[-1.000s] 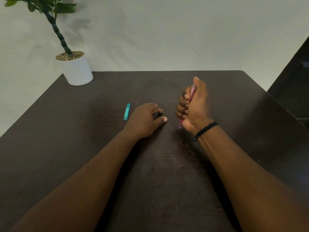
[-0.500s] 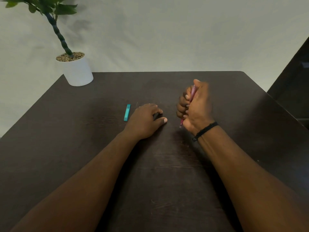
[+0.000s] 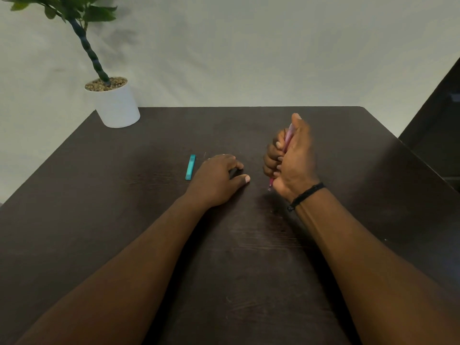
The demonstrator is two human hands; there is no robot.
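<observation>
My right hand (image 3: 293, 160) grips a slim pink pen-like stick (image 3: 287, 139) upright in a fist, thumb up at its top; its lower tip pokes out below the palm just above the dark wooden table (image 3: 249, 270). My left hand (image 3: 216, 179) rests palm down on the table, fingers loosely curved, thumb stretched toward the right hand, holding nothing I can see. A small teal bar (image 3: 190, 167) lies flat on the table just left of my left hand, not touching it.
A white pot (image 3: 117, 105) with a green plant (image 3: 74, 11) stands at the table's far left corner. A pale wall runs behind the table. A dark piece of furniture (image 3: 438, 125) stands off the right edge.
My right hand with the pink stick has shifted very slightly; the left hand and the teal bar stay where they were.
</observation>
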